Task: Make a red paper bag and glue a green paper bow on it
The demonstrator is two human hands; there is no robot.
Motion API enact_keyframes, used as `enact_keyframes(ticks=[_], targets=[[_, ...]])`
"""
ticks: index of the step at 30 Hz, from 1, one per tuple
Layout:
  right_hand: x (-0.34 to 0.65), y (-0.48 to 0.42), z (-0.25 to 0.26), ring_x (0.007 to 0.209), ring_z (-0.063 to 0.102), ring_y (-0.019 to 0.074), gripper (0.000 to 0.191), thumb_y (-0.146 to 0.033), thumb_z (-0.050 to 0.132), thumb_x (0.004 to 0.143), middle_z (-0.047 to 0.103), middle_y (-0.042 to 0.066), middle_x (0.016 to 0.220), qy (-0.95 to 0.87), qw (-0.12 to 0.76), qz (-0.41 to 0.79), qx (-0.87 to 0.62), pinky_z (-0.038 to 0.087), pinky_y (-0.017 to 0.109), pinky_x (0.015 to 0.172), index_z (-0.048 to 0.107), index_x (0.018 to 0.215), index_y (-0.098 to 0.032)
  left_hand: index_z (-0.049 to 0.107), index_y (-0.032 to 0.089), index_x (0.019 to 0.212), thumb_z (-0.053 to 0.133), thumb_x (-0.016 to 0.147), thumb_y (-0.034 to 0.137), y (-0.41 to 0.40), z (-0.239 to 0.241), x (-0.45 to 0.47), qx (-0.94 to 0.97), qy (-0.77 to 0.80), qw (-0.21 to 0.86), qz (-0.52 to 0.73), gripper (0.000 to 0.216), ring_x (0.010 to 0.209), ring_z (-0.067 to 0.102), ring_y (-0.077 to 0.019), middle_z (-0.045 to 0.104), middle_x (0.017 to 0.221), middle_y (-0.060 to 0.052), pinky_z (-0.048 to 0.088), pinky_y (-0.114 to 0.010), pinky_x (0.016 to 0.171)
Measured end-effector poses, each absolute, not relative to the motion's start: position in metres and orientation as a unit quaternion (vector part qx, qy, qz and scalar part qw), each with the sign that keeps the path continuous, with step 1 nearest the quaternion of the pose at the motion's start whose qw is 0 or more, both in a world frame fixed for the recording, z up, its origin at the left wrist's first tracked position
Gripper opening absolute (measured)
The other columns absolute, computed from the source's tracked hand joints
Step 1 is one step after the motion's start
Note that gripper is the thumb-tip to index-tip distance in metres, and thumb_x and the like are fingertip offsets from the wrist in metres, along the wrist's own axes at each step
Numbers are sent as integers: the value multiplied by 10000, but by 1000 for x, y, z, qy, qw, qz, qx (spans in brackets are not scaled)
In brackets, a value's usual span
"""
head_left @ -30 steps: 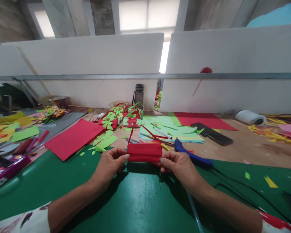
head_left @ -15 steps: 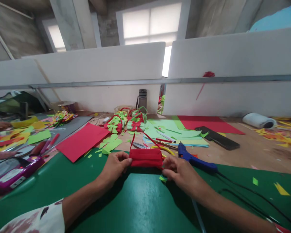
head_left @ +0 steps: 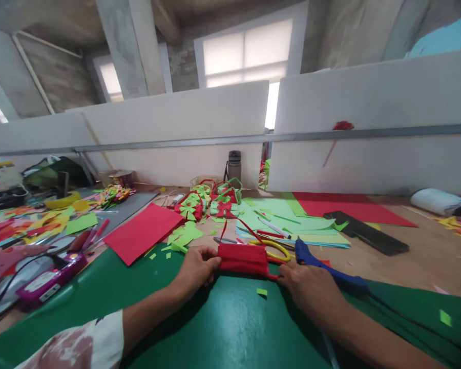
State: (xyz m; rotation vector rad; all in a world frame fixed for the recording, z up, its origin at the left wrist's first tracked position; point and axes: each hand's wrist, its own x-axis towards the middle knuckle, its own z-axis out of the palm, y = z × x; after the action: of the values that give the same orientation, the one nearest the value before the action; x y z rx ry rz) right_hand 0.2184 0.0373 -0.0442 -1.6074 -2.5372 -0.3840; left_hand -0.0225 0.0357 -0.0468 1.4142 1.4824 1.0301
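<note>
A small red rectangular bag of folded paper [head_left: 243, 259], with horizontal creases across its front and a thin red paper handle [head_left: 250, 230] rising in a slanted loop, sits between the 2 hands at the back edge of a smooth, glossy dark-green mat [head_left: 230, 328]. Whether its base rests on the mat is hard to tell.

The left hand [head_left: 195, 267] has a narrow, pinched grip, thumb in front, holding the bag by its left side. The right hand [head_left: 311, 284] is low at the bag's right, fingertips bent downward beside a thin red strip at the lower corner; how far its grip is closed, and on what, I cannot tell.

Just behind the bag's right end lies a rounded yellow scissor handle [head_left: 287, 252]. A blue plastic glue gun [head_left: 302, 252] lies right beside it, its black cable trailing over the mat. A light-green paper scrap [head_left: 262, 292] lies flat in front of the bag.

On the brown worktop [head_left: 384, 266] beyond, a flat matte red paper sheet [head_left: 144, 233] lies at left, near jagged bright-green paper cut-outs [head_left: 190, 233]. Small red and green paper bags with bow shapes [head_left: 226, 207] cluster behind, before a cylindrical grey bottle [head_left: 234, 168]. Overlapping pale-green paper sheets [head_left: 315, 223] and a flat black phone [head_left: 369, 233] are at right.
</note>
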Motion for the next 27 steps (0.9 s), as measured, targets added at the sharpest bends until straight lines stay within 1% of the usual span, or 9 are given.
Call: enact_keyframes(ticks=[4,6,8,10,12,15,20,24,27], targets=[[224,41,-47,594,670,233,184,-171,536,849,702,57,703,-842,54,-146,-516,288,280,453,659,714,-196,598,162,723,508,756,317,39,-37,-38,602,601,335,405,182,437,501,-120,565,558,1,374,-218,422],[225,41,-49,589,668,226,207,-151,515,853,701,44,694,-846,56,-152,-508,298,284,460,657,714,-209,615,171,760,497,780,295,46,-29,-56,616,619,262,411,173,656,592,-172,630,704,-43,430,-242,583],[225,41,-51,577,664,222,217,-120,509,839,700,35,685,-850,64,-167,-496,303,285,463,651,709,-218,628,178,883,524,773,251,56,-25,-74,622,643,191,405,168,893,589,-226,657,925,-88,419,-281,759],[225,42,-53,556,658,220,218,-93,514,814,696,29,666,-851,74,-186,-485,303,286,460,643,695,-221,632,171,900,581,724,197,65,-27,-86,623,668,149,378,184,995,557,-275,656,960,-122,388,-318,819],[226,42,-56,531,648,219,211,-85,522,795,688,25,642,-851,84,-202,-477,298,286,452,634,681,-222,643,169,827,620,676,159,70,-33,-91,634,680,132,345,153,985,563,-294,668,889,-120,383,-331,815],[228,44,-59,497,630,217,202,-107,526,791,679,21,620,-853,106,-217,-463,295,291,440,627,663,-226,652,176,770,621,703,188,73,-38,-88,671,661,130,310,74,897,596,-251,677,831,-77,401,-295,779],[228,44,-61,493,624,217,220,-76,529,773,670,12,600,-853,122,-226,-455,313,305,446,621,643,-229,646,166,931,436,896,277,90,-24,-97,679,662,106,299,240,878,605,-189,671,907,-58,433,-278,799],[227,42,-57,530,642,223,193,-133,542,813,685,18,640,-854,98,-193,-474,336,308,465,642,678,-227,586,152,1072,523,895,323,116,-23,-105,658,707,106,235,254,943,590,-195,603,1089,-78,487,-396,829],[227,40,-53,561,653,221,161,-175,560,825,697,23,680,-853,83,-171,-486,349,303,478,651,703,-226,552,165,1146,537,891,318,129,-33,-102,636,738,115,195,298,989,581,-210,568,1163,-89,501,-413,830]])
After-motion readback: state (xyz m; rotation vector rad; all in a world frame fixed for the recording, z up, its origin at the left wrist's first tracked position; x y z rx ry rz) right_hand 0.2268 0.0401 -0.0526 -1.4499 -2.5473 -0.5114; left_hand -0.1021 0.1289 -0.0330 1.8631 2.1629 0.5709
